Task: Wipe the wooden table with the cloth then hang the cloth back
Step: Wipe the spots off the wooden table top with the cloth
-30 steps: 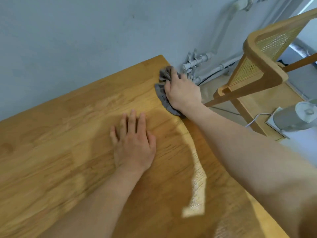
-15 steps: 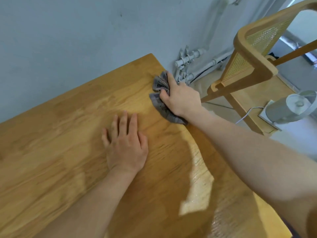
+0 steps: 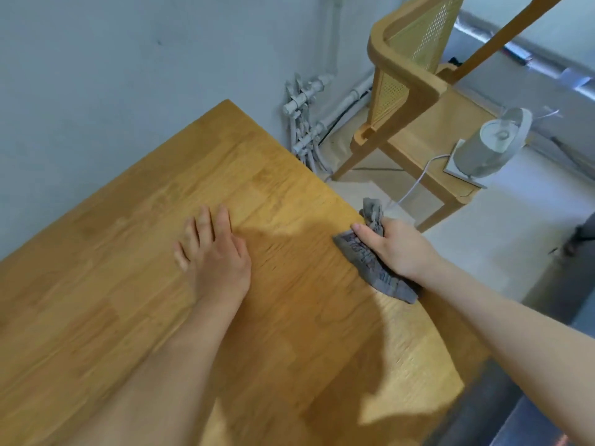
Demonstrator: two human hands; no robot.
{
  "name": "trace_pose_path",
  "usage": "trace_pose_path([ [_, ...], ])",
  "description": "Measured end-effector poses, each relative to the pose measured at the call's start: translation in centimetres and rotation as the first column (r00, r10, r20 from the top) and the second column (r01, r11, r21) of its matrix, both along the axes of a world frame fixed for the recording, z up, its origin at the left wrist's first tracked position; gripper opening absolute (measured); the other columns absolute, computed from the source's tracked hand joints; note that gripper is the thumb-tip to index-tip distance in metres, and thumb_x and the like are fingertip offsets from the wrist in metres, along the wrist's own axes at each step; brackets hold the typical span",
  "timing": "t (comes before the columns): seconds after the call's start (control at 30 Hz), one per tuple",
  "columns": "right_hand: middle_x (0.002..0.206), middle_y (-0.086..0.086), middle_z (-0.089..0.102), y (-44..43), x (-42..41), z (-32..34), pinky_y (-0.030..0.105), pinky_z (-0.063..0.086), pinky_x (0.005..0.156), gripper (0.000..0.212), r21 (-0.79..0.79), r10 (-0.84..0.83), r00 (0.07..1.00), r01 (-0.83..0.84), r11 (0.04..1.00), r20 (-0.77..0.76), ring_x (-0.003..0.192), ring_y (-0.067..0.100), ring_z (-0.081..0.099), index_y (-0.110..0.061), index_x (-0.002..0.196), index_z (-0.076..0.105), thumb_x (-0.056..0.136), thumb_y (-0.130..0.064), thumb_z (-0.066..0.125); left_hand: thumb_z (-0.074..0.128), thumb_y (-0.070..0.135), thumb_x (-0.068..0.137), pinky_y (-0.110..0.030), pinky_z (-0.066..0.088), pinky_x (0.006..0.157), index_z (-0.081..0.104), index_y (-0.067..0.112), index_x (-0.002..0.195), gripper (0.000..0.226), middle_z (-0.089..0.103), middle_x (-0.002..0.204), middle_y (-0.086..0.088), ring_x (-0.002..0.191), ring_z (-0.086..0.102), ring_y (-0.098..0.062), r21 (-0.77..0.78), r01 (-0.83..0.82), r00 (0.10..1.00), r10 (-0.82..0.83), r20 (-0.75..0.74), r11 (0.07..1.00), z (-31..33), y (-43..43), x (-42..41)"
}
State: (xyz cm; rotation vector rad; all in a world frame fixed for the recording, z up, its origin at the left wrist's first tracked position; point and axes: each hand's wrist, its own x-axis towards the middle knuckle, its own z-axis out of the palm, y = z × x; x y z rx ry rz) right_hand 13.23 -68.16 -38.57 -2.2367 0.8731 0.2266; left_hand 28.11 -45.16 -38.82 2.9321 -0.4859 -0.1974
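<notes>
The right hand [image 3: 397, 247] is clenched around a crumpled grey woven cloth [image 3: 370, 262], thumb on top and the other fingers curled under the bunched fabric. The cloth sits at the right edge of the honey-coloured wooden plank table [image 3: 154, 284]: the flattened part lies on the wood under and just in front of the thumb, 1 twisted end sticks up past the knuckles beyond the table edge, and another end trails back along the edge beside the wrist.

The left hand [image 3: 214, 252] lies flat on the tabletop, palm down, fingers stretched and slightly spread, grasping nothing. It rests well to the left of the right hand, with bare wood between the 2. A shadow from the arms falls on the wood between the hands, and a bright patch of light lies on the wood behind the right forearm.

Beyond the right hand, off the table, stands a light wooden chair with a cane-mesh back [image 3: 409, 75]. To the right of that sits a grey cylindrical appliance on a flat base [image 3: 483, 149], with a thin white cable [image 3: 415, 185] running from it toward the cloth's raised end. Grey painted pipes and valves [image 3: 306, 123] run along the pale blue-grey wall [image 3: 112, 75] beyond the table's far corner.
</notes>
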Motion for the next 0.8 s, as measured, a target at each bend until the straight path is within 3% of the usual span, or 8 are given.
trace_pose_path([
  [0.13, 0.079, 0.013, 0.058, 0.9, 8.5, 0.3, 0.041, 0.047, 0.068, 0.052, -0.107, 0.087, 0.996, -0.087, 0.990, -0.007, 0.078, 0.035, 0.057, -0.008, 0.080, 0.049, 0.097, -0.056, 0.041, 0.029, 0.037, 0.095, -0.053, 0.021, 0.113, 0.038, 0.022, 0.143, 0.051, 0.031, 0.155, -0.004, 0.143, 0.024, -0.027, -0.085, 0.253, 0.967, -0.252, 0.022, 0.964, 0.0, -3.7, -6.4],
  [0.23, 0.075, 0.006, 0.056, 1.0, 11.2, 0.5, 0.038, 0.043, 0.067, 0.054, -0.071, 0.026, 1.000, -0.025, 0.997, 0.017, 0.076, 0.032, 0.054, -0.012, 0.078, 0.052, 0.094, -0.063, 0.040, 0.028, 0.040, 0.096, -0.054, 0.019, 0.115, 0.032, 0.015, 0.148, 0.058, 0.027, 0.157, -0.004, 0.146, 0.019, -0.025, -0.050, 0.377, 0.926, -0.377, 0.016, 0.925, -0.8, -4.8, -10.9],
  [0.37, 0.074, 0.009, 0.062, 0.2, 4.7, -0.1, 0.039, 0.045, 0.063, 0.057, 0.052, -0.017, 0.999, 0.015, 0.999, 0.039, 0.073, 0.030, 0.060, -0.013, 0.074, 0.053, 0.091, -0.066, 0.042, 0.027, 0.039, 0.095, -0.051, 0.015, 0.117, 0.028, 0.016, 0.149, 0.059, 0.024, 0.158, -0.002, 0.147, 0.016, -0.022, -0.023, 0.345, 0.938, -0.345, 0.024, 0.938, -0.9, -4.6, -10.3],
  [0.47, 0.065, 0.006, 0.059, 0.2, -3.3, 0.2, 0.038, 0.043, 0.058, 0.062, 0.005, -0.087, 0.995, 0.088, 0.996, -0.037, 0.063, 0.024, 0.057, -0.015, 0.068, 0.049, 0.089, -0.073, 0.037, 0.028, 0.039, 0.094, -0.050, 0.014, 0.117, 0.027, 0.017, 0.149, 0.060, 0.024, 0.158, -0.002, 0.147, 0.015, -0.021, -0.017, 0.354, 0.935, -0.354, 0.002, 0.935, -0.7, -4.9, -10.7],
  [0.67, 0.066, 0.006, 0.062, 0.9, -15.8, -0.3, 0.039, 0.047, 0.065, 0.082, 0.004, -0.319, 0.932, 0.324, 0.946, -0.174, 0.068, 0.026, 0.060, -0.010, 0.069, 0.055, 0.075, -0.085, 0.024, 0.022, 0.039, 0.094, -0.050, 0.009, 0.117, 0.019, 0.016, 0.151, 0.061, 0.017, 0.160, -0.003, 0.147, 0.010, -0.023, 0.000, 0.367, 0.930, -0.367, 0.006, 0.930, -0.6, -4.6, -10.5],
  [0.73, 0.068, 0.007, 0.059, 1.0, -15.9, -0.2, 0.039, 0.045, 0.068, 0.076, -0.070, -0.327, 0.920, 0.319, 0.945, -0.214, 0.073, 0.030, 0.058, -0.011, 0.068, 0.054, 0.085, -0.079, 0.022, 0.026, 0.035, 0.096, -0.051, 0.009, 0.117, 0.021, 0.015, 0.150, 0.058, 0.018, 0.159, -0.004, 0.147, 0.011, -0.024, -0.010, 0.369, 0.929, -0.369, 0.013, 0.929, -0.5, -4.8, -10.8],
  [0.8, 0.073, 0.008, 0.058, 1.2, -13.2, 0.4, 0.041, 0.049, 0.072, 0.066, -0.171, -0.236, 0.945, 0.201, 0.965, -0.224, 0.077, 0.032, 0.057, -0.013, 0.072, 0.054, 0.096, -0.065, 0.022, 0.029, 0.034, 0.096, -0.051, 0.009, 0.117, 0.021, 0.015, 0.151, 0.058, 0.018, 0.159, -0.004, 0.147, 0.010, -0.023, -0.011, 0.353, 0.935, -0.353, 0.019, 0.935, -0.4, -4.9, -11.0],
])
